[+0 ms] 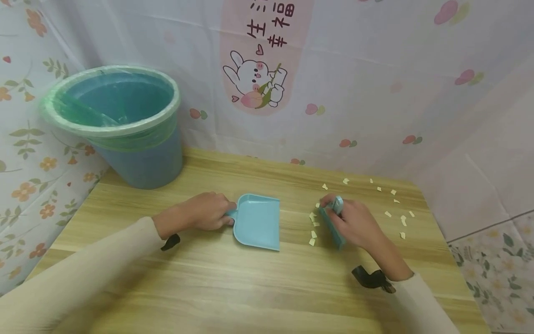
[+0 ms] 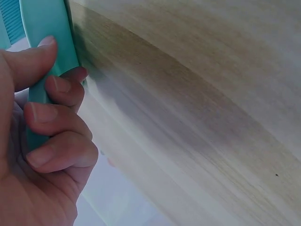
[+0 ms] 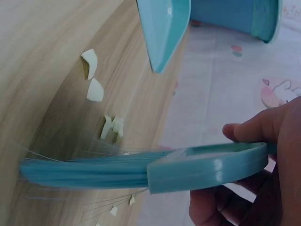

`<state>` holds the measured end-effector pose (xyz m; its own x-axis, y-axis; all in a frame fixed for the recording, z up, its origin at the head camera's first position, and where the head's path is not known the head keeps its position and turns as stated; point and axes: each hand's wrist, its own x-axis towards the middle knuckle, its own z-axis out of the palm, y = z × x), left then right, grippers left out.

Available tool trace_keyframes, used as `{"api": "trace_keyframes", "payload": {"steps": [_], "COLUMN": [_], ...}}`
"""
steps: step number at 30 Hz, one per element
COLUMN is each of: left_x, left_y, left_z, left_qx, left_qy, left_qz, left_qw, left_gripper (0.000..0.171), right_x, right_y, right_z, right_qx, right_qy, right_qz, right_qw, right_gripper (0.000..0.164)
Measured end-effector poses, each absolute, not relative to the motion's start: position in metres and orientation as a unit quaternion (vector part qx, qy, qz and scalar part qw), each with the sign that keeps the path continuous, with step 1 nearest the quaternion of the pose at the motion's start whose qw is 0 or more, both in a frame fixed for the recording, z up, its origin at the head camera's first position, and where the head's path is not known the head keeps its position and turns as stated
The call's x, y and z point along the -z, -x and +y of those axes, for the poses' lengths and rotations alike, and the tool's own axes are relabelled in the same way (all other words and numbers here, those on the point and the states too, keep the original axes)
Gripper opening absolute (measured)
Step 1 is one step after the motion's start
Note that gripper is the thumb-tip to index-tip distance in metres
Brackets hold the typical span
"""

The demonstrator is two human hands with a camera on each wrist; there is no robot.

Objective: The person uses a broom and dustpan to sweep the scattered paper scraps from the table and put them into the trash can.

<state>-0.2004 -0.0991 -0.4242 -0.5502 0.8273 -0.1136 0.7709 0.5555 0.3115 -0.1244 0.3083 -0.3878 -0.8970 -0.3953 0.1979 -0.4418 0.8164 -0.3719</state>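
Observation:
My left hand [image 1: 211, 212] grips the handle of a light blue dustpan [image 1: 257, 222], which lies on the table with its open edge facing right. In the left wrist view, fingers [image 2: 61, 117] curl round the teal handle [image 2: 49, 61]. To the right, my right hand [image 1: 354, 222] holds a small blue hand brush [image 1: 332, 227], bristles down at the tabletop. The right wrist view shows the brush bristles [image 3: 89, 172] beside scraps of pale paper [image 3: 95, 90]. Several scraps [image 1: 314, 234] lie between brush and dustpan.
More pale scraps [image 1: 403, 221] are scattered at the right end of the wooden table [image 1: 233, 292]. A blue bin [image 1: 146, 162] with a green liner stands at the back left. A printed cloth [image 1: 359, 83] hangs behind the table.

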Motion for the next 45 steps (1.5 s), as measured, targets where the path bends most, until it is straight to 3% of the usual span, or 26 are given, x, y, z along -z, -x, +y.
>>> {"api": "trace_keyframes", "payload": {"steps": [9, 14, 18, 20, 27, 37, 45], "left_x": [0.423, 0.423, 0.424, 0.425, 0.424, 0.422, 0.422], "left_y": [0.199, 0.198, 0.199, 0.199, 0.198, 0.198, 0.198], "left_z": [-0.1, -0.1, -0.1, -0.101, -0.101, -0.1, -0.099], "left_qx": [-0.114, -0.115, -0.114, -0.113, -0.112, -0.107, -0.099], "left_qy": [-0.456, -0.457, -0.455, -0.455, -0.453, -0.45, -0.445], "left_qz": [0.874, 0.873, 0.874, 0.874, 0.876, 0.876, 0.879], "left_qw": [0.126, 0.127, 0.128, 0.126, 0.123, 0.135, 0.14], "left_gripper": [0.022, 0.023, 0.022, 0.021, 0.02, 0.022, 0.023], "right_x": [0.388, 0.388, 0.386, 0.384, 0.382, 0.387, 0.393], "right_y": [0.133, 0.132, 0.124, 0.118, 0.109, 0.12, 0.131], "right_z": [0.301, 0.299, 0.293, 0.289, 0.272, 0.264, 0.27], "right_qx": [-0.225, -0.217, -0.188, -0.178, -0.193, -0.224, -0.224], "right_qy": [-0.297, -0.318, -0.277, -0.239, -0.114, -0.046, -0.073], "right_qz": [-0.927, -0.919, -0.932, -0.943, -0.967, -0.967, -0.955], "right_qw": [0.04, 0.083, 0.141, 0.151, 0.119, 0.114, 0.181], "right_gripper": [0.017, 0.015, 0.005, 0.008, 0.026, 0.039, 0.03]}}
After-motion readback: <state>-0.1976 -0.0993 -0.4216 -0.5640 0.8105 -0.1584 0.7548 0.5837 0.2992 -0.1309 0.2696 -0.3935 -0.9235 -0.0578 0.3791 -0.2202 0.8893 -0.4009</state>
